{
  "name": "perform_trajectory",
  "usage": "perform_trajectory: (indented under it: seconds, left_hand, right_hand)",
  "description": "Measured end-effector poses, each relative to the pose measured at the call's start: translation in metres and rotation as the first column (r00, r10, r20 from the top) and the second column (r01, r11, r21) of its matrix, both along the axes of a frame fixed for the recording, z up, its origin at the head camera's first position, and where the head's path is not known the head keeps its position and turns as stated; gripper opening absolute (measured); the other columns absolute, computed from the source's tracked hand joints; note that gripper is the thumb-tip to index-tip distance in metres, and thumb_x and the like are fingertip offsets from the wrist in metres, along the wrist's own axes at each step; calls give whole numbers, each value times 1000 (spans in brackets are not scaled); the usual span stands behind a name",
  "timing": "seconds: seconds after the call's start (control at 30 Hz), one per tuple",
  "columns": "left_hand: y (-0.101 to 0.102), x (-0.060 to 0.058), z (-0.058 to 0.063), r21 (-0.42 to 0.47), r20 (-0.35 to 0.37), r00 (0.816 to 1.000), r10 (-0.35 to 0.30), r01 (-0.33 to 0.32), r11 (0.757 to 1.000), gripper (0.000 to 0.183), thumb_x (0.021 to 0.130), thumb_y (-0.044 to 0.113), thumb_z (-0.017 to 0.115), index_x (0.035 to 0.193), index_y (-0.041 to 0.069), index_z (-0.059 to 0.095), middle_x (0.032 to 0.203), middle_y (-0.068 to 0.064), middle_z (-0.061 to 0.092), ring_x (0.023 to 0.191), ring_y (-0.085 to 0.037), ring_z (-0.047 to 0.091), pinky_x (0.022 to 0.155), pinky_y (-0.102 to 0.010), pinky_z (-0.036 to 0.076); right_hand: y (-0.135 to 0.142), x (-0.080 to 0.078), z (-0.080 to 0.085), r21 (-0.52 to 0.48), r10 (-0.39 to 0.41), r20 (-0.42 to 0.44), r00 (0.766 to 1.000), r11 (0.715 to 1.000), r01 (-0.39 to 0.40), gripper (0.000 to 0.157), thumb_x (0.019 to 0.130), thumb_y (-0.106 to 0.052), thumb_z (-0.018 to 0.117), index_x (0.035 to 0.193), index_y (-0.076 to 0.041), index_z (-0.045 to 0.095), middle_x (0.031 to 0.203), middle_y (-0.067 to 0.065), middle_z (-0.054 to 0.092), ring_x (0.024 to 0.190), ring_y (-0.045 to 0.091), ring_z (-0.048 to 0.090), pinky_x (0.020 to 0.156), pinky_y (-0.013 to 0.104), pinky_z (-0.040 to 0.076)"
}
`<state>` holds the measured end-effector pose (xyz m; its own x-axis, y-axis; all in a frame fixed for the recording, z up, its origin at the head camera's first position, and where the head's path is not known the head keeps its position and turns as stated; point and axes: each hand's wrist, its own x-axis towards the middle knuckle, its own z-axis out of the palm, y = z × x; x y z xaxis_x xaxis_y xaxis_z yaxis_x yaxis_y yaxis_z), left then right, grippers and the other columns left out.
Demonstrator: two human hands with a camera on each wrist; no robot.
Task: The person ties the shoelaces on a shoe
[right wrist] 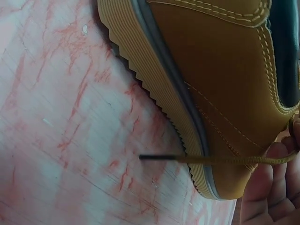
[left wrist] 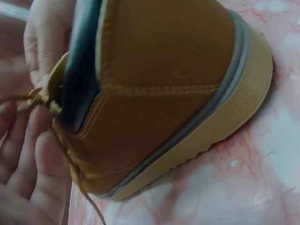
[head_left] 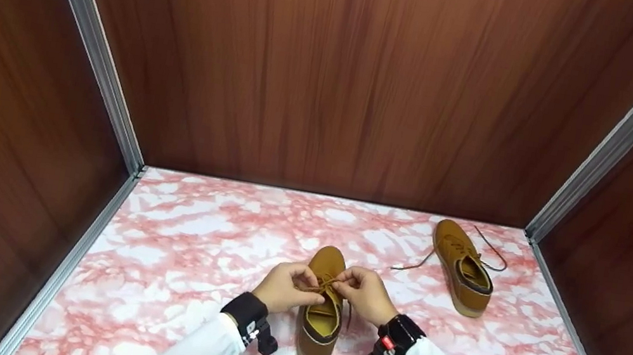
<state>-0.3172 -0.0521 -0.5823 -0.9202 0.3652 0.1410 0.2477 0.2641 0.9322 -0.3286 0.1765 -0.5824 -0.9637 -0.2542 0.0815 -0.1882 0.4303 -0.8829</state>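
A tan lace-up shoe (head_left: 329,259) stands upright on the floor panel, its toe pointing away from me. Over its tongue the shoelace (left wrist: 35,99) is gathered in a knot with loops. My left hand (head_left: 284,288) pinches the lace from the left side of the knot. From the right, my right hand (head_left: 368,297) pinches the lace between thumb and fingers. One loose lace end (right wrist: 159,157) with a dark tip sticks out past the right hand's fingers (right wrist: 260,187). The exact path of the lace inside the fingers is hidden.
A second tan shoe (head_left: 471,274) stands at the far right, its laces (head_left: 423,261) spread loose on both sides. The pink-and-white marbled surface (head_left: 204,236) is bounded by brown wood-grain walls (head_left: 333,77) with metal edge strips (head_left: 99,51).
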Motion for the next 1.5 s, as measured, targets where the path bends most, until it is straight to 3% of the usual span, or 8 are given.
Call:
perform_trajectory:
  seconds: [0.17,0.27,0.37,0.53,0.67,0.8,1.27,1.5]
  left_hand:
    - [-7,-6,0,154,120,993,-15,-4,988,28,97,22,74,101,-6,70,99,-22,76,82,-15,72,76,-31,63]
    - [-8,-13,-1,214,187,982,10,-51,975,29,103,19,66,104,-10,66,104,-30,74,80,-15,73,71,-27,62]
    - [-7,-18,-2,221,242,970,38,-93,971,24,104,13,64,105,-11,63,102,-32,73,75,-14,71,65,-21,59]
    - [-2,-22,-2,148,294,954,55,-102,984,17,98,14,72,105,-1,69,92,-14,76,71,-12,69,65,-24,61]
    - [4,-20,-3,63,259,965,49,-67,996,23,93,20,79,107,2,74,88,-2,76,67,-8,65,63,-25,59]
    - [10,-19,-6,12,208,977,41,-45,999,27,92,21,80,108,0,76,86,-1,76,61,-5,61,57,-20,52]
    - [19,-13,-10,17,163,984,67,-71,997,19,94,18,77,100,0,75,72,9,61,62,-5,59,62,-28,55]
    - [22,-10,-11,20,63,995,79,-80,997,16,92,15,79,95,-1,74,74,7,59,68,-4,57,65,-18,51]
  right_hand:
    - [-2,2,-1,-1,-8,-17,1000,1000,8,8,92,-6,77,91,-1,71,80,9,71,68,6,61,62,17,51]
    - [-2,3,-2,-4,-11,-28,1000,1000,11,10,92,-7,78,90,-2,70,80,9,70,68,5,60,62,17,51]
    - [-3,4,-2,-11,-13,-38,999,1000,12,11,92,-8,79,90,-1,69,81,10,70,68,4,59,62,17,50]
    - [-3,3,-3,1,-19,-66,998,1000,19,12,91,-10,80,88,-3,70,81,10,71,68,4,59,62,16,48]
    - [-2,2,-4,3,-12,-70,997,1000,13,13,91,-11,81,88,-4,70,80,11,71,67,4,59,62,16,48]
    - [-2,1,-5,1,-8,-73,997,1000,8,12,90,-11,81,88,-4,71,81,12,72,67,4,59,62,16,48]
    - [5,1,-5,-8,16,-52,999,1000,-17,12,90,-10,81,92,-2,72,85,14,73,70,3,61,65,16,50]
    - [15,3,-2,15,-10,-26,1000,1000,10,15,90,-14,82,94,-3,71,84,10,71,70,5,59,64,16,48]
